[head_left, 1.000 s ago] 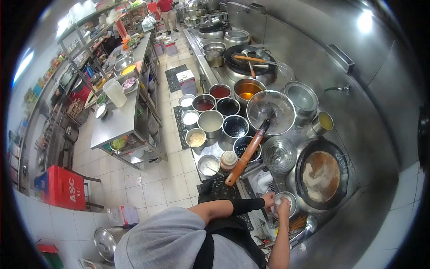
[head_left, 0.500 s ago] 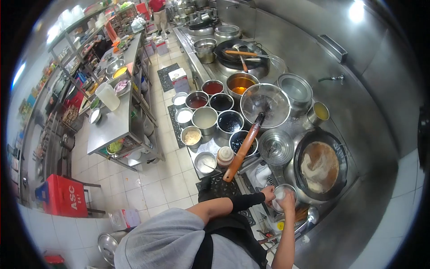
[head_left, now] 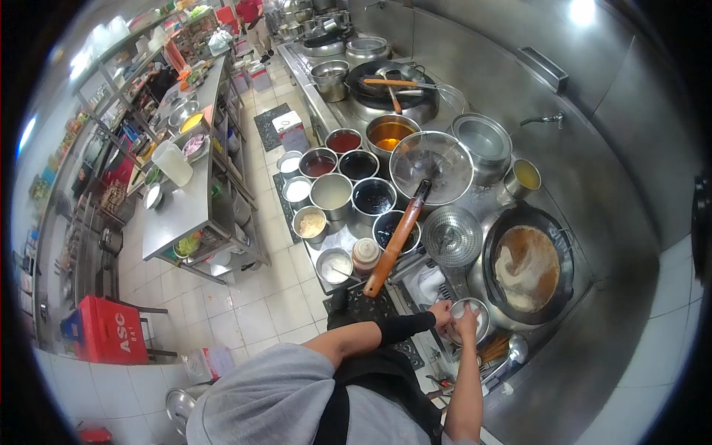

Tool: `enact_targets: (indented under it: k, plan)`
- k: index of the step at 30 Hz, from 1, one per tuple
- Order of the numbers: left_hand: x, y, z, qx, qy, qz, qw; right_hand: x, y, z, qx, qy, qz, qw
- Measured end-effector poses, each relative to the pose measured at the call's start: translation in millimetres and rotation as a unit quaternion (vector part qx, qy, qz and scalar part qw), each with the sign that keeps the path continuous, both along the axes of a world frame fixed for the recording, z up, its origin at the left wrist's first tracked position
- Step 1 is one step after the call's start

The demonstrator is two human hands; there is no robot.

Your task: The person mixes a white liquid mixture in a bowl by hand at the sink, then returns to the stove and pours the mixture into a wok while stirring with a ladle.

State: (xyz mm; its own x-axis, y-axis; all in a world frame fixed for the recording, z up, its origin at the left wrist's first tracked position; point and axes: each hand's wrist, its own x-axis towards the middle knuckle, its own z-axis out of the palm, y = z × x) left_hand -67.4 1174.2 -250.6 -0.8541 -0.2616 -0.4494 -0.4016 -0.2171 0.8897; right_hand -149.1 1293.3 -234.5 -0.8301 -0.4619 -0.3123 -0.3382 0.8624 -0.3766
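A metal bowl (head_left: 483, 335) with something white inside sits low, close to the stove's front edge. My left hand (head_left: 440, 313), beyond a black sleeve, closes on the bowl's left rim. My right hand (head_left: 467, 326) reaches in over the bowl, its fingers bunched together at the white contents; whatever they pinch is hidden. Just beyond, a dark wok (head_left: 528, 259) holds brownish liquid with pale foam. To its left is a perforated metal ladle (head_left: 452, 235). Another ladle (head_left: 518, 347) lies right of my right hand.
A large strainer (head_left: 445, 167) with a wooden handle rests over several pots of sauces. Nearby stand a squeeze bottle (head_left: 366, 254) and a bowl of white powder (head_left: 334, 267). A steel table (head_left: 174, 222) stands left across the aisle. Another person (head_left: 250, 13) is far back.
My right hand has shifted slightly left and up over the bowl, its fingers lower into it. My left hand stays at the rim. The whole view has shifted slightly.
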Motion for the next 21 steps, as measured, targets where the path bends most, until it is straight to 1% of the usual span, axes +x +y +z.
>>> enact_targets:
  k: [3,6,9,11,12,15,16,17,19,21]
  plan:
    - [0.6,0.4,3.7,-0.024,0.016,0.005,1.0,2.0,-2.2,3.0,-0.013,0.009,0.005,1.0]
    - [1.7,2.0,9.7,0.067,-0.016,0.019,0.997,0.9,-2.3,-0.8,-0.021,0.017,0.014,1.0]
    - [-0.3,2.2,2.4,-0.012,0.002,0.009,1.0,1.5,1.5,-8.4,-0.035,0.035,0.017,0.999]
    - [-7.8,2.3,-31.1,-0.095,0.043,0.013,0.994,-6.0,8.2,-10.9,-0.068,0.043,0.039,0.996]
    - [-5.3,3.5,-29.3,-0.134,0.062,0.012,0.989,-4.8,12.7,-10.0,-0.082,0.045,0.048,0.994]
    - [-4.9,3.9,-29.0,-0.042,0.025,0.006,0.999,-3.0,14.8,-5.7,-0.075,0.048,0.038,0.995]
    - [-6.3,3.7,-32.3,-0.093,0.039,0.007,0.995,-1.1,11.5,-2.4,-0.054,0.057,0.03,0.996]
    - [-6.3,3.9,-36.3,-0.078,0.031,0.01,0.996,-1.4,10.9,1.9,-0.047,0.065,0.047,0.996]
    - [-2.4,2.8,-18.7,-0.044,0.009,0.012,0.999,1.8,15.3,18.6,-0.027,0.074,0.078,0.994]
    - [-1.6,0.5,-13.3,-0.054,0.0,0.005,0.999,0.4,17.9,39.4,-0.008,0.057,0.08,0.995]
